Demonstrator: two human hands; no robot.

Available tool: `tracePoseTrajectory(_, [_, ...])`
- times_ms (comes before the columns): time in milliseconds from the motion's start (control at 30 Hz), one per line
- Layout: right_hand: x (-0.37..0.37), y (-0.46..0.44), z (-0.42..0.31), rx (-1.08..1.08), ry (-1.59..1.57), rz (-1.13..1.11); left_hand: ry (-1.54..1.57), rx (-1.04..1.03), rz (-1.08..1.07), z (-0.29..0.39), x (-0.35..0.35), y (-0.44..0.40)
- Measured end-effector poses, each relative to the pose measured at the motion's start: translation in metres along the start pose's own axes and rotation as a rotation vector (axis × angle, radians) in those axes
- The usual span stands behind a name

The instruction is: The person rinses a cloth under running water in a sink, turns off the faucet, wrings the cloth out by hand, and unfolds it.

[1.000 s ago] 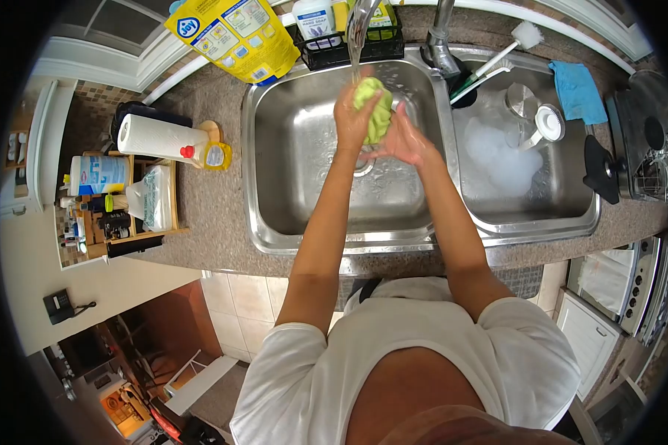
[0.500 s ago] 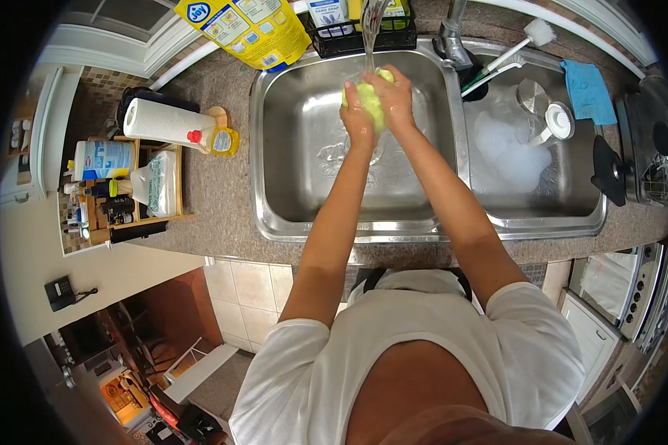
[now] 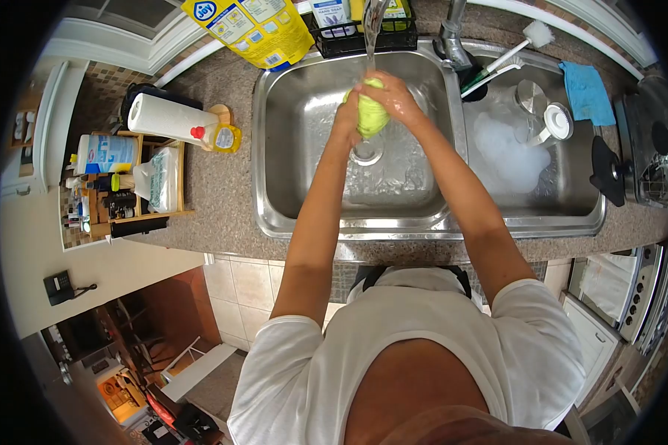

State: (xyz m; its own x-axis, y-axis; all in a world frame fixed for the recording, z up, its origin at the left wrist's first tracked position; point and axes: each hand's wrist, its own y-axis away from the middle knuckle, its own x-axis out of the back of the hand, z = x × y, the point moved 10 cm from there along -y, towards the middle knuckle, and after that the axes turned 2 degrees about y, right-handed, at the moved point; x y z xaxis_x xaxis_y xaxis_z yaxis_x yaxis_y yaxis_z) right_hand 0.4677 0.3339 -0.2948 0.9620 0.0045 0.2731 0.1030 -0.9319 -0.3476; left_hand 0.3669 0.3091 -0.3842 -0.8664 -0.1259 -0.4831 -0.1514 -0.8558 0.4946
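Green wad [image 3: 373, 115], one, wet, fabric or otherwise I cannot tell: held between both hands over the rear half of the left basin [image 3: 297, 159], right of its middle, just behind the drain [image 3: 367, 153] on my feed. Right hand [image 3: 399, 100]: laid across the wad's rear and right side, fingers bent over its top and close together. Left hand [image 3: 346, 119]: cupped against its left side, thumb near the right fingertips; its other fingers are mostly hidden, so I cannot tell their spread. Water stream [image 3: 372, 35], one: falling onto the hands from the rear edge. Caddy [image 3: 367, 43], black, with soap [image 3: 334, 15]: behind that edge. Pouch [image 3: 263, 33], yellow: at the rear left corner. Right basin [image 3: 560, 194], containing suds [image 3: 508, 152] about its middle, a metal cup [image 3: 529, 96] toward its rear edge, and a white tool [image 3: 557, 121] near its right edge. Blue cloth [image 3: 586, 93]: on the rear right corner. Paper roll [image 3: 167, 119] and yellow bottle [image 3: 227, 139]: on the counter [image 3: 219, 185], off the left edge.
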Motion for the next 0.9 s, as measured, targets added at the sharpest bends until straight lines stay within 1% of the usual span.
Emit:
tracePoseTrajectory(67, [-0.008,0.001,0.056,-0.264,-0.16,-0.12,-0.38,-0.22,-0.038,0.032,0.002,0.008])
tracePoseTrajectory(100, [0.008,0.004,0.065,-0.155,0.0,0.007,-0.572,-0.328,-0.056,0.045,0.002,0.013])
tracePoseTrajectory(133, [0.022,0.011,0.072,-0.045,0.159,0.134,-0.631,-0.4,-0.055,0.059,0.0,0.024])
tracePoseTrajectory(167, [0.037,0.019,0.071,0.068,0.318,0.26,-0.809,-0.584,-0.012,0.079,0.001,0.035])
tracePoseTrajectory(233, [0.048,0.029,0.113,-0.22,0.146,0.197,-1.159,-0.95,0.082,0.108,-0.001,0.063])
tracePoseTrajectory(267, [0.05,0.037,0.13,-0.364,0.061,0.164,-1.145,-0.894,0.182,0.117,0.012,0.067])
tracePoseTrajectory(367, [0.066,0.06,0.139,-0.631,-0.487,0.315,-1.183,-0.577,0.281,0.117,0.045,0.066])
tracePoseTrajectory(400, [0.071,0.06,0.131,-0.619,-0.468,0.321,-1.212,-0.594,0.304,0.118,0.048,0.068])
tracePoseTrajectory(500, [0.085,0.061,0.123,-0.644,-0.268,0.314,-1.347,-0.891,0.338,0.128,0.029,0.079])
tracePoseTrajectory(533, [0.083,0.053,0.115,-0.588,-0.078,0.223,-1.257,-0.809,0.309,0.126,0.03,0.069])
tracePoseTrajectory(600, [0.071,0.041,0.099,-0.469,0.297,0.037,-1.075,-0.641,0.251,0.125,0.006,0.064])
tracePoseTrajectory(633, [0.067,0.037,0.084,-0.37,0.274,0.066,-1.099,-0.659,0.153,0.118,-0.007,0.055])
tracePoseTrajectory(700, [0.056,0.021,0.022,-0.166,0.228,0.124,-1.142,-0.697,-0.043,0.107,-0.034,0.035])
tracePoseTrajectory(800, [0.026,-0.002,-0.001,-0.092,-0.215,0.028,-1.157,-0.755,-0.117,0.104,-0.068,0.034])
tracePoseTrajectory(900, [0.014,-0.009,0.003,-0.131,-0.306,-0.072,-1.101,-0.605,-0.115,0.108,-0.064,0.014])
